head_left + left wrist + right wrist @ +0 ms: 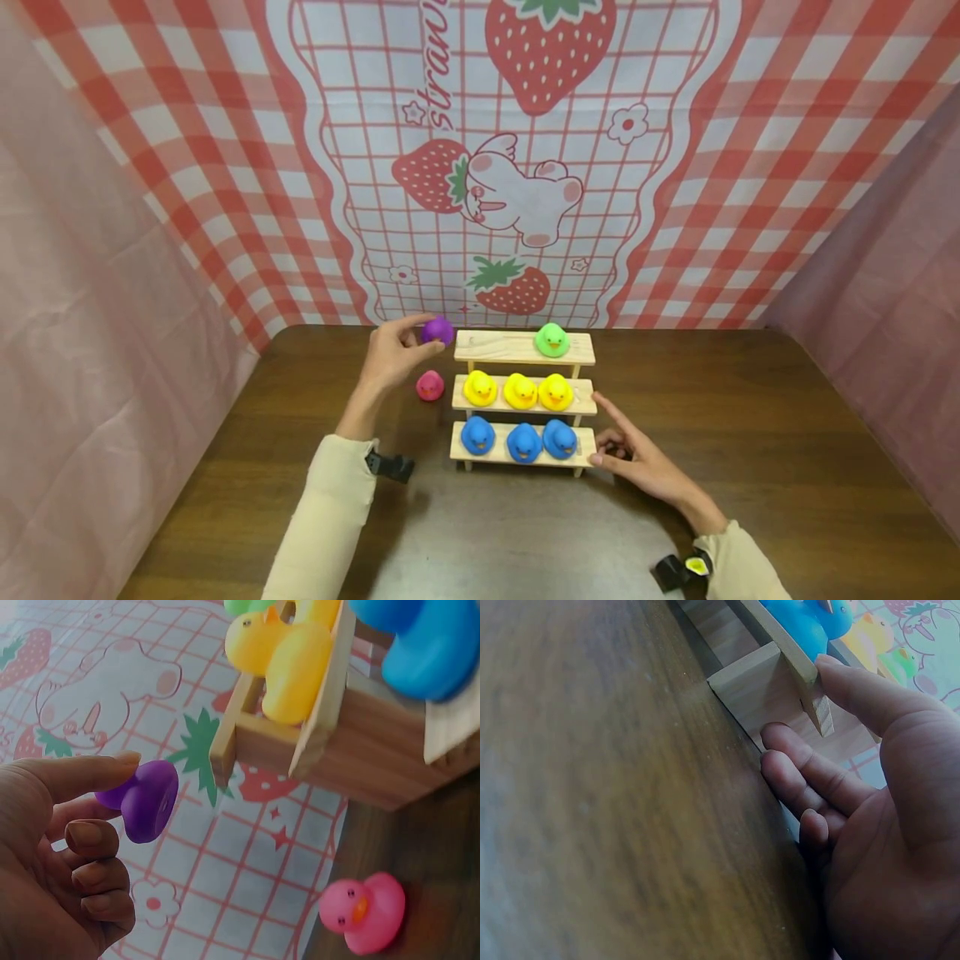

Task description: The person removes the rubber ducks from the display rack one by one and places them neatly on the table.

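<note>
Purple duck [437, 332]: held at ten o'clock from the middle of the wooden stand [382, 750], just off the nine-o'clock end of the top tier [498, 344].
Left hand [390, 354]: I pinch the duck between thumb and forefinger, the gap no wider than its body, my other fingers curled in. So slim a hold could let it twist or pop out if I squeeze off-centre.
Green duck [552, 342]: at one o'clock on the top tier; coming in low and clipping the board could jolt it.
Pink duck [430, 386]: on the table [675, 375] at nine o'clock, near my left hand; a dropped wrist might knock it over.
Yellow ducks [480, 388]: three along the middle tier [581, 400].
Blue ducks [477, 436]: three along the bottom tier [500, 442], at six o'clock; the middle one sits closest to the front edge, so a bump might tip it off.
Right hand [637, 458]: at four o'clock, thumb against the bottom tier's end, forefinger straight, though whether that meets the middle tier I can't quite tell. Pressing too hard could slide the stand.
</note>
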`<state>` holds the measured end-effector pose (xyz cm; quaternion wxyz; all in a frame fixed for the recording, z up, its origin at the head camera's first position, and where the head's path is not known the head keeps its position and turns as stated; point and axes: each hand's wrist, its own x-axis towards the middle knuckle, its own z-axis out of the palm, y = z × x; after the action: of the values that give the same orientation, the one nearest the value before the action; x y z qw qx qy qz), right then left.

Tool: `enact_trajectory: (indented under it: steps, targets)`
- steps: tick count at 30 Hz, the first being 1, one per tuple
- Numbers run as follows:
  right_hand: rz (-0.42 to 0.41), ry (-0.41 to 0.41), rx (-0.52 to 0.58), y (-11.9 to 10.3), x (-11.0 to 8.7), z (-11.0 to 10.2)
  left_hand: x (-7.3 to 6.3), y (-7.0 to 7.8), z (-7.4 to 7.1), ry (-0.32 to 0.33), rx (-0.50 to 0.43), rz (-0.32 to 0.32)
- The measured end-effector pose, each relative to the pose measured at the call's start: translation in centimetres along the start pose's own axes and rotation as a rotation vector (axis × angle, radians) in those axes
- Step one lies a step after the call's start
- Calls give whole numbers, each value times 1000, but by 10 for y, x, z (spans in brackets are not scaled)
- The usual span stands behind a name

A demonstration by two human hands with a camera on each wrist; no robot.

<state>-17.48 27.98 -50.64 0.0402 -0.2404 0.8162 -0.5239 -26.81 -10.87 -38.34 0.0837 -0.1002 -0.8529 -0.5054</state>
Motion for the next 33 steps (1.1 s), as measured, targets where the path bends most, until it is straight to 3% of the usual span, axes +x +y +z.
enact_trajectory:
  steps: [9,25,33]
  targets:
    - [2,0,2,1,0,0,-6,-20,-11,24,22,2]
    - [21,1,-11,-1,1,0,-17,-60,-18,7,52,-127]
    - [15,1,-7,0,0,0,-22,-78,-17,-3,84,-146]
